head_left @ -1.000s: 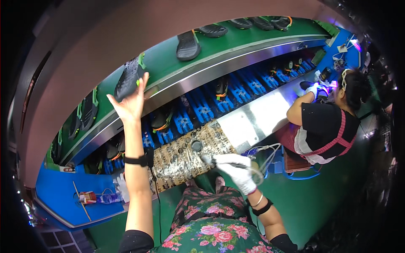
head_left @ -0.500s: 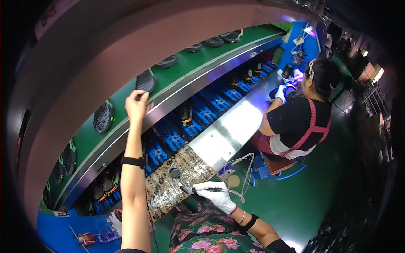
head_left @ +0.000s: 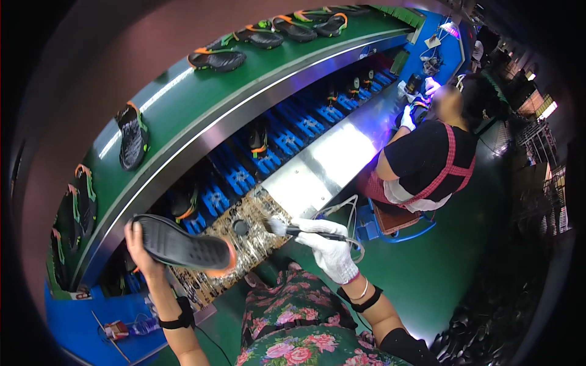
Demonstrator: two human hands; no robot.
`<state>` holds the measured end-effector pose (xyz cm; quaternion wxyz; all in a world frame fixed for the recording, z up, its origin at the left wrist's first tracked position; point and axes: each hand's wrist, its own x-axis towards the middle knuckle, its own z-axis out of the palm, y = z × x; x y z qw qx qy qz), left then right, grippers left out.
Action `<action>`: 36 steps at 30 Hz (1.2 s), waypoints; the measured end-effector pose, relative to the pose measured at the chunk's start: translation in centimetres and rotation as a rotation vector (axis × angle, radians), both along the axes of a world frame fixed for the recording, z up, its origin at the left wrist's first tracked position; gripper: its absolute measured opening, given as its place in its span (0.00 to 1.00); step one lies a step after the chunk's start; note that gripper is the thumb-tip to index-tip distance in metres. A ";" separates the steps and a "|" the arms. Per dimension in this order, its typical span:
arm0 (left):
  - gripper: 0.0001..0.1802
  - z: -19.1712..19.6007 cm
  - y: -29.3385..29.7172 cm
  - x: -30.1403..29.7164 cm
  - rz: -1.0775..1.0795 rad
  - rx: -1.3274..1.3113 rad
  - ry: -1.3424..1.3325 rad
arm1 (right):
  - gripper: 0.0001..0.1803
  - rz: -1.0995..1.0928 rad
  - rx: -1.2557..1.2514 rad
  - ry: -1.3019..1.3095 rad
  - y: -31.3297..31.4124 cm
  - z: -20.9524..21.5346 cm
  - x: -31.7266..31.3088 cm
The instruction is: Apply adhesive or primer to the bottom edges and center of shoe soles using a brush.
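Observation:
My bare left hand [head_left: 140,250] grips a black shoe sole [head_left: 180,244] with an orange end, holding it by its far-left end above the tape-covered board [head_left: 198,293]. The sole is tilted, and its orange end points toward the middle. In its white glove, my right hand [head_left: 332,253] is closed around a brush [head_left: 279,227]. The bristles point left, over the board's right part and apart from the sole. Between the brush and the sole, a small round black piece [head_left: 241,227] rests on the board.
Several soles with orange and green edges lie on a green conveyor belt [head_left: 165,122] behind a metal rail. Below it, blue racks [head_left: 241,180] carry several shoes. A bare metal plate [head_left: 305,186] adjoins the board. On the right sits a co-worker [head_left: 427,158] under a purple light.
My left hand has come from the belt down over the board, now with a sole in it. My right hand and the brush have risen slightly. The belt's soles have shifted.

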<state>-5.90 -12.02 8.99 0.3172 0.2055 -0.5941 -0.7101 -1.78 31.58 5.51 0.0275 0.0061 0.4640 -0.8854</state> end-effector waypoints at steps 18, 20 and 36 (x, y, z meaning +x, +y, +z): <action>0.71 -11.6 16.6 13.4 -1.152 1.249 -0.143 | 0.12 0.348 0.243 0.004 -5.9 2.4 0.9; 0.71 -9.9 17.0 12.6 -1.020 1.220 -0.154 | 0.13 0.370 0.293 -0.025 -5.8 2.8 1.0; 0.61 -6.9 21.4 11.3 -0.619 0.716 -0.245 | 0.28 0.179 0.914 0.940 -7.6 4.1 0.2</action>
